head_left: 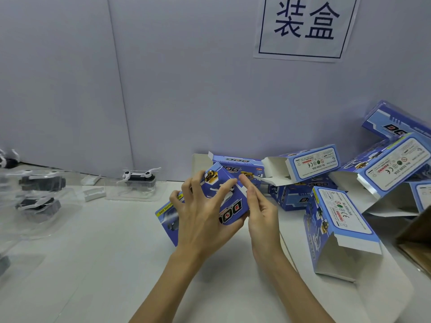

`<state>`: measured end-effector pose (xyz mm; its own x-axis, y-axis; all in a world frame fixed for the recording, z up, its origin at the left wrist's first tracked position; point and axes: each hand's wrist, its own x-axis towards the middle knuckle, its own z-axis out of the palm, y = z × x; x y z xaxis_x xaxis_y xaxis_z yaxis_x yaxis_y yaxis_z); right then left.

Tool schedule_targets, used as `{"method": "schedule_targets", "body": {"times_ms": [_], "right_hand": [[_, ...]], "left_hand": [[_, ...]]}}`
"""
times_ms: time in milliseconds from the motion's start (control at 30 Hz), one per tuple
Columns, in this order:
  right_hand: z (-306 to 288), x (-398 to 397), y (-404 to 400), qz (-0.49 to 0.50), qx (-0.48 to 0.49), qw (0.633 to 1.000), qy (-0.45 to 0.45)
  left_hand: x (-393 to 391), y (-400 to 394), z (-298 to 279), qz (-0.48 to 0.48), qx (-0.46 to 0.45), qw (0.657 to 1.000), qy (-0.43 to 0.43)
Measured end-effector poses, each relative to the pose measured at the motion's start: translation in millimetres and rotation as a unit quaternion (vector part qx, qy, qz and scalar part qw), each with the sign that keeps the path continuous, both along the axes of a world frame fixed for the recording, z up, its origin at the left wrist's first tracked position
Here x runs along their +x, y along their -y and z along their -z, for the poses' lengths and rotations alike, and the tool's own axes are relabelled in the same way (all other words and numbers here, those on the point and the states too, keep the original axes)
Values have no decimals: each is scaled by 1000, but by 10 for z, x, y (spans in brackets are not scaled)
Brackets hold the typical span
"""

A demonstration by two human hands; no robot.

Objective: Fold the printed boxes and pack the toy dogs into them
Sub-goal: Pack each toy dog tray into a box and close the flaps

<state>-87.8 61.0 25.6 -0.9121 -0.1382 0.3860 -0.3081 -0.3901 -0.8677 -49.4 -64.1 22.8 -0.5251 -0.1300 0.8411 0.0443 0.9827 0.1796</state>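
Both bare forearms enter from the bottom edge and meet over the white table (105, 264). Against the grey partition wall (163, 89) hangs one white sign (303, 26) with two dark characters in a frame.

Boxes, counted: one in hand, and at least six more erected blue printed boxes heaped at right, several overlapping so the exact count cannot be told. The nearest open box (335, 229) stands by the right forearm with its open flap end toward the camera. Another open box (307, 162) lies behind it with its open end facing left.

The held box (224, 201) sits between the hands at centre, just above the table, tilted; its long axis runs from lower left to upper right, the "DOG" print reading upside down.

The left hand (200, 217) grips this box, fingers spread over the printed face, thumb beneath the lower edge. The right hand (258, 206) is partly open, its fingertips (245, 179) touching the box's upper right edge.

Toy dogs, counted: one black-and-white toy dog (138, 177) in a clear blister tray by the wall, and at least two more trayed dogs (39, 194), blurred, at left.
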Motion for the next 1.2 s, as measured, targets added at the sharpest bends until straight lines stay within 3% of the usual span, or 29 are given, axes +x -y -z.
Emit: {"method": "schedule_targets", "body": {"times_ms": [167, 300, 433, 567, 1200], "right_hand": [[30, -35, -30, -39, 21, 998, -47], [99, -62, 38, 3, 73, 991, -117], [184, -46, 90, 49, 26, 995, -77], [212, -76, 27, 58, 13, 998, -31], [182, -117, 8, 38, 55, 994, -91]], "left_hand": [[1, 5, -4, -14, -3, 1000, 12], [6, 66, -23, -5, 27, 1000, 14], [-3, 98, -19, 14, 51, 998, 27], [-31, 135, 13, 50, 15, 996, 74], [-40, 202, 76, 102, 31, 994, 26]]}}
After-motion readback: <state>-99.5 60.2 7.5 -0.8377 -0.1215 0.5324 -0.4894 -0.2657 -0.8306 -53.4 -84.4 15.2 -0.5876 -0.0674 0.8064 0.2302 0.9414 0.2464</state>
